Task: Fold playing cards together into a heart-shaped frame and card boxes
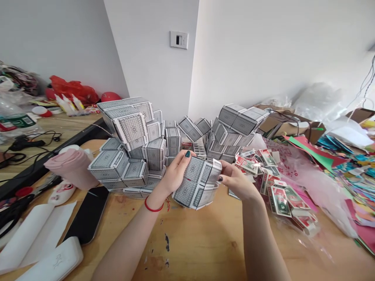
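Observation:
Between my two hands is a block of folded playing cards (190,182) with grey patterned backs and white edges, tilted above the wooden table. My left hand (177,171) grips its left side, thumb on the top edge. At its right end, my right hand (238,180) pinches near a raised white flap (217,163); the fingers behind the block are hidden. Similar card blocks are stacked at the left (131,130) and at the right (233,123), with lower ones between them. Loose playing cards (279,201) with red and green printing lie in a pile to the right.
Left of my arms are a black phone (89,214), a pink cup (72,166), white paper (43,234), a white case (55,261) and black-handled scissors (13,218). Clear plastic (319,191) and coloured paper scraps (354,183) cover the right side. A wall (155,70) stands behind.

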`<action>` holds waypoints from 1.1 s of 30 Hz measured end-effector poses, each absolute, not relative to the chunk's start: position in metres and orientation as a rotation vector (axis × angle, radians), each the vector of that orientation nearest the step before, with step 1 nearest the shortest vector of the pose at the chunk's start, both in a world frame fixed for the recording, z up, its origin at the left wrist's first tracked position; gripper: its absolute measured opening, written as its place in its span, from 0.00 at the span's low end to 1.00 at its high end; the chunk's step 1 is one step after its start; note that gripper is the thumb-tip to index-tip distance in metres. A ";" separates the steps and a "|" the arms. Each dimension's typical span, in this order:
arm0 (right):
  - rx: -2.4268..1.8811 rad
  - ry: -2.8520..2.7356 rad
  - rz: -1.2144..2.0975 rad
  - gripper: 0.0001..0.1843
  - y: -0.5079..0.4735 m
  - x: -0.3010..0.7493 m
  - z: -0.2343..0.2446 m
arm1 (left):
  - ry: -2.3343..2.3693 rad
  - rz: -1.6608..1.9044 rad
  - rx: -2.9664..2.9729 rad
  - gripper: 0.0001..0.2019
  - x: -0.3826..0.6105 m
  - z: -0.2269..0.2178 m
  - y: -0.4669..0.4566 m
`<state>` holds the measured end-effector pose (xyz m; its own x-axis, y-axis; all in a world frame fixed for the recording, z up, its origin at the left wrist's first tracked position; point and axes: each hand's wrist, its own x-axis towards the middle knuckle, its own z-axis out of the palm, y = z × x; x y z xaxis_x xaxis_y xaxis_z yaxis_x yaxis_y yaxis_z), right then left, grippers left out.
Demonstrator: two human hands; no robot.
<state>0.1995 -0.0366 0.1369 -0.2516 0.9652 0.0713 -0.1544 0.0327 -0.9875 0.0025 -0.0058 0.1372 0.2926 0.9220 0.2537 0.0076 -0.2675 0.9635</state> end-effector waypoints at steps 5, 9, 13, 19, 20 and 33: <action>-1.043 -1.235 1.322 0.17 -0.042 0.192 0.143 | 0.943 1.141 1.746 0.15 0.001 0.141 -0.010; -1.144 -1.276 1.328 0.13 -0.047 0.191 0.148 | 0.944 1.108 1.819 0.15 -0.001 0.146 -0.012; -1.184 -1.274 1.304 0.14 -0.050 0.190 0.150 | 0.960 1.105 1.858 0.15 -0.001 0.147 -0.012; -1.257 -1.324 1.186 0.12 -0.050 0.190 0.148 | 1.033 1.098 1.897 0.13 0.003 0.142 -0.013; -1.258 -1.333 1.177 0.12 -0.051 0.190 0.149 | 1.035 1.097 1.896 0.13 0.004 0.142 -0.014; -1.328 -1.376 1.068 0.08 -0.053 0.186 0.153 | 1.124 1.109 1.877 0.11 0.011 0.138 -0.017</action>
<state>0.1864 -0.0530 0.1529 0.0003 0.9990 0.0444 0.2047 0.0434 -0.9779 0.0108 -0.0172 0.1378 0.2656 0.9087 0.3221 0.3335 -0.4001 0.8537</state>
